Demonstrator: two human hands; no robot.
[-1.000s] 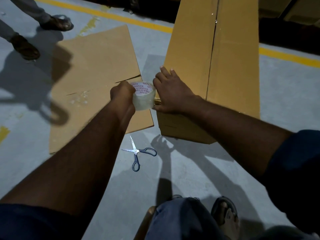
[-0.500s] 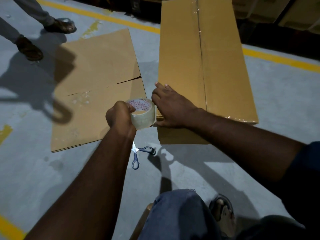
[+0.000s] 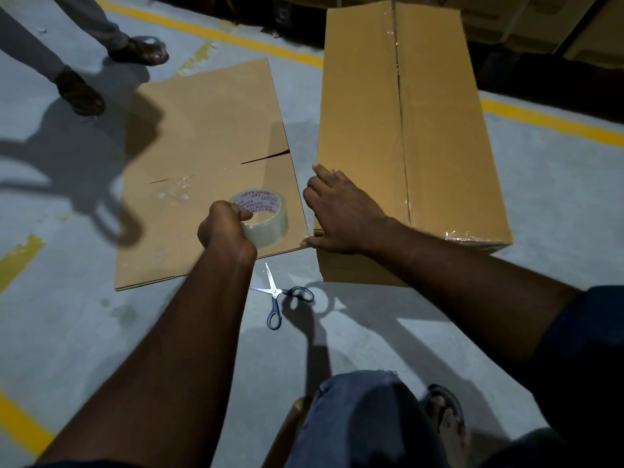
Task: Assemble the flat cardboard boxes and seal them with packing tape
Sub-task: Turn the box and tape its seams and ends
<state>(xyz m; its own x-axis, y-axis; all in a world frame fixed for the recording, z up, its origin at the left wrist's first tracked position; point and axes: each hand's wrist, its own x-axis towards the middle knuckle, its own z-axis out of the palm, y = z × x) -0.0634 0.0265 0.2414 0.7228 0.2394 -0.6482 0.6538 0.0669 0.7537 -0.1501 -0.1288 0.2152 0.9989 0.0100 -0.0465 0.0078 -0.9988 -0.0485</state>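
Sealing step, I'd say: the person's right hand (image 3: pixel 341 214) lies flat, fingers straight, pressing the near left corner of the assembled box (image 3: pixel 439 130) on the floor; the left hand (image 3: pixel 224 228) curls round the tape roll (image 3: pixel 261 216) just beside it. Next probably needs a taut pull, then the scissors (image 3: pixel 277 293)

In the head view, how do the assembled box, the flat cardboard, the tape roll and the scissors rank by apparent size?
1. assembled box and flat cardboard: nearly alike, not ranked.
2. tape roll and scissors: far smaller, similar extent; the roll is held nearer the camera, so not ranked.
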